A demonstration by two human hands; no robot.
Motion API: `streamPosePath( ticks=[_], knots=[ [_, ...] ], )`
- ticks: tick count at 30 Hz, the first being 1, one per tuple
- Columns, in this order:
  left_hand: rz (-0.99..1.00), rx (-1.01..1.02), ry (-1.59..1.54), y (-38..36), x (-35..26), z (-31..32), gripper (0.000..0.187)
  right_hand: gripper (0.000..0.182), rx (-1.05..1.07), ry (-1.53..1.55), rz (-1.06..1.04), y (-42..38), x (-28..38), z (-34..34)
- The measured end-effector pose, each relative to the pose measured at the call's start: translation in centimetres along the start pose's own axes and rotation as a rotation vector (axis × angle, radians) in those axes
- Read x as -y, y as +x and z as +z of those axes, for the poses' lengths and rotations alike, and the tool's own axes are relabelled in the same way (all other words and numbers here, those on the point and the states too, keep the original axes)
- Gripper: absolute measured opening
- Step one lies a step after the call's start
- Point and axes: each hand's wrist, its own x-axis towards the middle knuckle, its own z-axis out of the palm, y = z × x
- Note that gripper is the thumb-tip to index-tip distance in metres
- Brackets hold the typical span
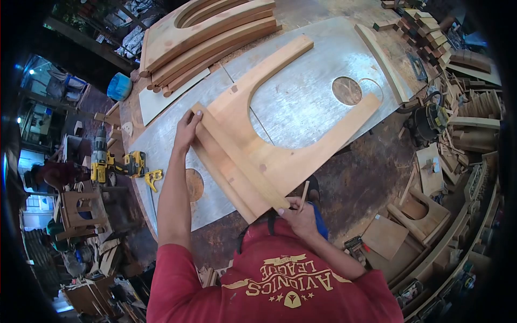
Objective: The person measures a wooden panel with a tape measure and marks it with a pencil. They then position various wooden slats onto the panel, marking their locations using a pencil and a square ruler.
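A U-shaped wooden panel (323, 141) lies on the metal-topped table (188, 215), its two arms pointing away from me. Across its near, solid end runs a straight wooden strip (237, 155). My left hand (186, 130) is closed on the strip's far left end, with the thumb on top. At the near right end, my right hand (300, 217) has fingers against the strip and holds a thin pencil (305, 194) upright. The underside of both hands' grip is hidden.
A stack of curved wooden panels (215, 40) stands at the back left. Yellow cordless drills (99, 153) and a yellow clamp (153, 179) are at the left edge. A long board (381, 63) lies at right. Wood offcuts (425, 32) are piled beyond.
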Motion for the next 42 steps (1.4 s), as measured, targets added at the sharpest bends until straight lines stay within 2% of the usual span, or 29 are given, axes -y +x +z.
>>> streamPosePath(
  ticks=[3,9,13,16,20,23,28,32,38,42],
  knots=[
    [0.019,0.162,0.068,2.2,-0.6,-0.4,0.063,0.038,-0.059,-0.110,0.104,0.4,1.0,-0.5],
    [0.006,0.056,0.000,2.6,0.5,-0.3,0.054,0.033,-0.072,-0.115,0.174,0.5,1.0,-1.2],
    [0.016,0.041,0.002,2.5,1.3,-0.1,0.053,0.030,-0.077,-0.078,0.150,0.3,0.7,-0.7],
    [0.004,0.031,-0.006,2.8,1.6,0.0,0.055,0.029,-0.069,-0.068,0.165,0.4,0.7,-0.7],
    [-0.001,-0.061,0.025,2.7,2.4,0.0,0.068,0.028,-0.061,-0.005,0.162,0.6,0.5,-0.9],
    [-0.054,0.013,-0.029,3.2,3.0,-0.4,0.075,0.031,-0.067,-0.031,0.144,0.5,0.2,-1.3],
    [-0.008,-0.005,-0.024,2.8,2.6,-0.5,0.073,0.043,-0.084,-0.119,0.138,0.4,0.9,-0.7],
    [0.032,-0.027,-0.034,3.9,4.4,-0.2,0.074,0.041,-0.085,-0.130,0.132,0.4,0.9,-0.6],
    [-0.020,-0.009,-0.051,3.0,2.8,-0.4,0.077,0.037,-0.067,-0.117,0.143,0.3,0.6,-0.6],
    [-0.009,-0.050,-0.037,4.0,4.4,-0.1,0.078,0.036,-0.073,-0.137,0.141,0.2,0.7,-0.4]
  ],
)
